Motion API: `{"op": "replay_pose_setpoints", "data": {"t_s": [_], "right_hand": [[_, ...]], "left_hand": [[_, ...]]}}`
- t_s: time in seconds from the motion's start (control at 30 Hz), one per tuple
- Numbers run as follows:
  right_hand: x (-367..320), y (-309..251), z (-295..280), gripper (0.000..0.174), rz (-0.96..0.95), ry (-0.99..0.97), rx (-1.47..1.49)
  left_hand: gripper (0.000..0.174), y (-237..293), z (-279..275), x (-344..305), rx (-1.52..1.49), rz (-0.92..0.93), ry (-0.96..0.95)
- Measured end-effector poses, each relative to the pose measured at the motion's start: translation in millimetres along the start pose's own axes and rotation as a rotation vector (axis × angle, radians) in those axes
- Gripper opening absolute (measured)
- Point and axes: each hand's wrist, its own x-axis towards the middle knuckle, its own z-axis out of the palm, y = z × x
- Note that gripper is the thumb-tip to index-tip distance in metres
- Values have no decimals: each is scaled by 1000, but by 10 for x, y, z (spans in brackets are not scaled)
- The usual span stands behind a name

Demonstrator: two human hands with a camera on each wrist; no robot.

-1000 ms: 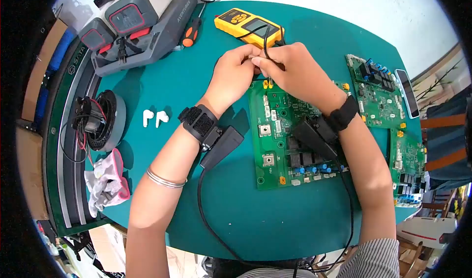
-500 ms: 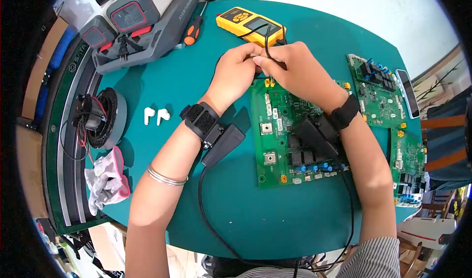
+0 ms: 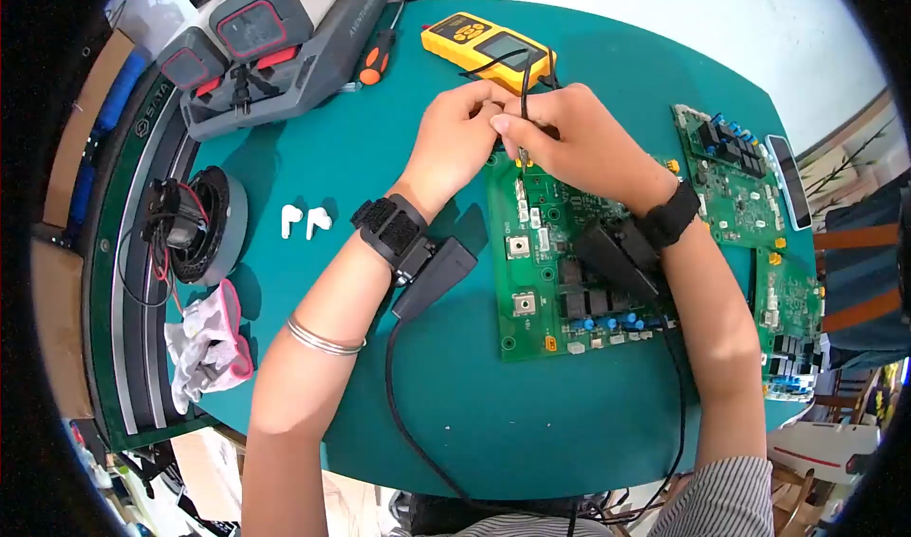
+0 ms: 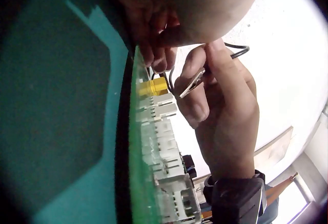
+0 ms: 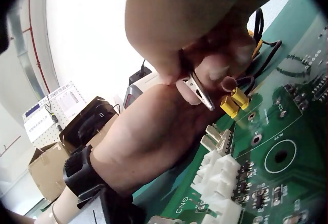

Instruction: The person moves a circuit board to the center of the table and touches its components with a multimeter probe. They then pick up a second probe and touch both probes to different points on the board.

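My right hand (image 3: 584,138) pinches a metal alligator clip (image 5: 199,92) between thumb and fingers, its jaws pointing down toward the board. A black lead (image 3: 525,86) runs by this hand, close to the yellow meter (image 3: 489,46). Just beneath the clip, two yellow connectors (image 5: 234,102) stand at the upper left corner of the large green circuit board (image 3: 517,333). My left hand (image 3: 455,138) meets the right one above that corner, its fingers bent and close to the connectors. I cannot tell whether those fingers hold a lead; they are partly hidden.
Two more circuit boards (image 3: 726,181) and a phone (image 3: 789,181) lie at the right. On the left are white earbuds (image 3: 318,220), a glove (image 3: 211,342), a round black device with wires (image 3: 195,224), a screwdriver (image 3: 375,63) and a large grey machine (image 3: 285,82).
The clip has shifted slightly left over the yellow connectors and now covers more of them. Both hands stay almost in place. The whole head view has drifted a little.
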Motion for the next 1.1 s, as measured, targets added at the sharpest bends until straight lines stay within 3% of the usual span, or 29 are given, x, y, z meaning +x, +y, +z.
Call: {"op": "replay_pose_setpoints", "data": {"t_s": [0.13,0.47,0.87,0.97,1.1], "right_hand": [[-5,27,28,30,12,-27,22],[-5,34,45,31,-15,-17,62],[-8,38,30,32,-38,-64,23],[-8,41,40,33,-116,-41,-25],[-11,42,72,33,-126,-14,-104]], "left_hand": [[21,9,-42,13,-46,-36,71],[22,67,-35,-20,-146,-95,8],[20,-11,-51,1,-130,-19,79],[20,-25,-80,3,-75,-61,-22],[23,-24,-32,-2,-44,12,68]]}}
